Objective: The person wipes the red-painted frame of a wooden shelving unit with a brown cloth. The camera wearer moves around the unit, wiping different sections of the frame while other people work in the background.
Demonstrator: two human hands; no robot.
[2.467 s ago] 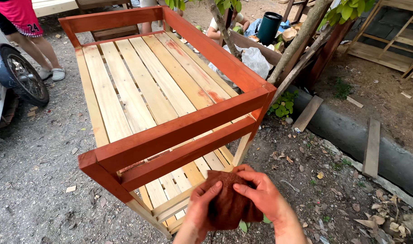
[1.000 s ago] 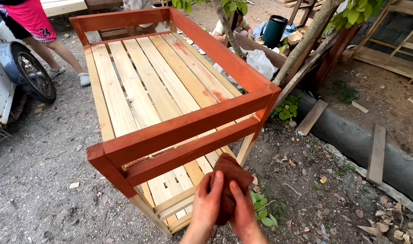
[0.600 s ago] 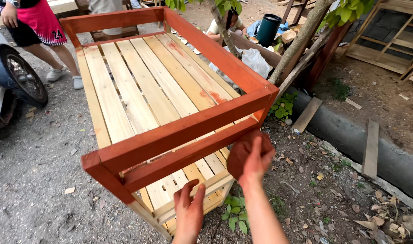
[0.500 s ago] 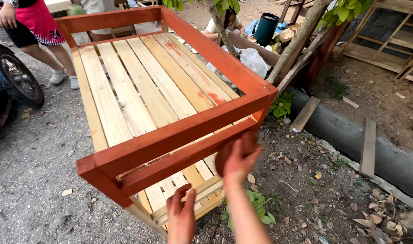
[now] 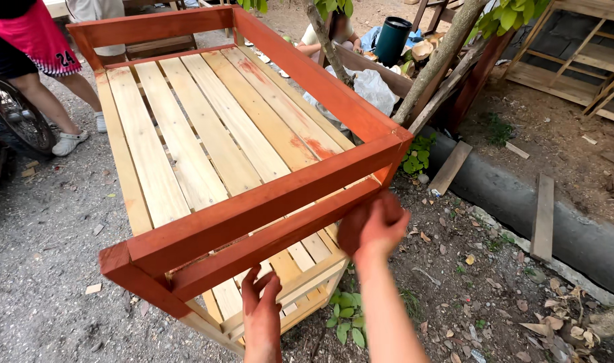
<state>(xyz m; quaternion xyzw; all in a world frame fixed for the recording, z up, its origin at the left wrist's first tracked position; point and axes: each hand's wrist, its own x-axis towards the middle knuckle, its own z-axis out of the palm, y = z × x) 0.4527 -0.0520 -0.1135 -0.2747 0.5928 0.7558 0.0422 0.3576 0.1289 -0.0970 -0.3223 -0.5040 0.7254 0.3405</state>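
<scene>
One wooden bed frame [image 5: 239, 154] is present, with two red-stained rails across its near end and seven pale slats on its base. Two hands are counted, left [image 5: 261, 314] and right [image 5: 377, 225]. One dark green bin [image 5: 392, 40] and one wheel [image 5: 14, 117] are noted.

single head cam, looked steeply down and forward from above the wooden bed frame [image 5: 253, 154], close range; near rail and both hands filled the bottom of view.

I see an outdoor woodworking yard: gravel ground [image 5: 45, 269], stacked wooden frames [image 5: 582, 60], loose planks [image 5: 543, 215], trees [image 5: 441, 60].
</scene>
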